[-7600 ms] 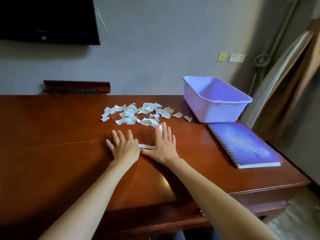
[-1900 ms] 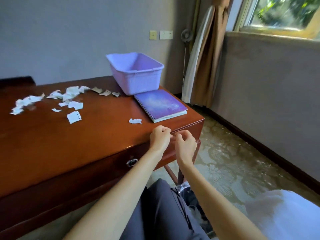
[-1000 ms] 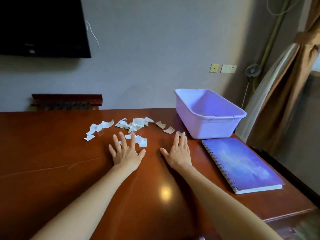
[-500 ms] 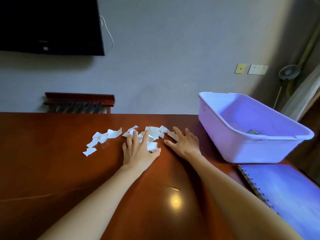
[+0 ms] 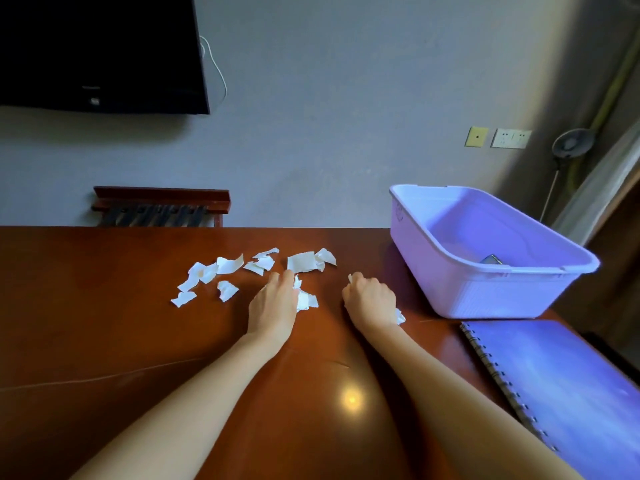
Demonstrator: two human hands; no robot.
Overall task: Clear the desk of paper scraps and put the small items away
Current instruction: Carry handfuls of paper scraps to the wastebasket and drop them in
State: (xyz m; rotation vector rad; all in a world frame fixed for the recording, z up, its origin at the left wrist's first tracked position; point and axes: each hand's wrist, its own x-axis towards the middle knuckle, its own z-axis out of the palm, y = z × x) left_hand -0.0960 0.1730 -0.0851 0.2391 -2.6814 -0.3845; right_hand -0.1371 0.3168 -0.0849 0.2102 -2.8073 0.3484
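Observation:
Several torn white paper scraps (image 5: 221, 271) lie scattered on the far middle of the brown desk (image 5: 104, 323). My left hand (image 5: 273, 306) sits just right of them with its fingers curled over a few crumpled scraps (image 5: 306, 300) that show at its right side. My right hand (image 5: 370, 299) is balled up beside it, and bits of paper (image 5: 399, 317) stick out from under its palm. A lilac plastic basin (image 5: 485, 296) stands to the right of my right hand, with a small dark item (image 5: 491, 260) inside it.
A purple spiral notebook (image 5: 571, 386) lies at the desk's right front, just in front of the basin. A black screen (image 5: 97, 53) hangs on the grey wall, with a dark wooden rack (image 5: 159, 202) behind the desk's far edge. A fan (image 5: 571, 143) and curtain stand at the right.
Both hands lay flat with spread fingers on the scraps; now their fingers have curled in and gathered paper. The right hand has drawn back toward me.

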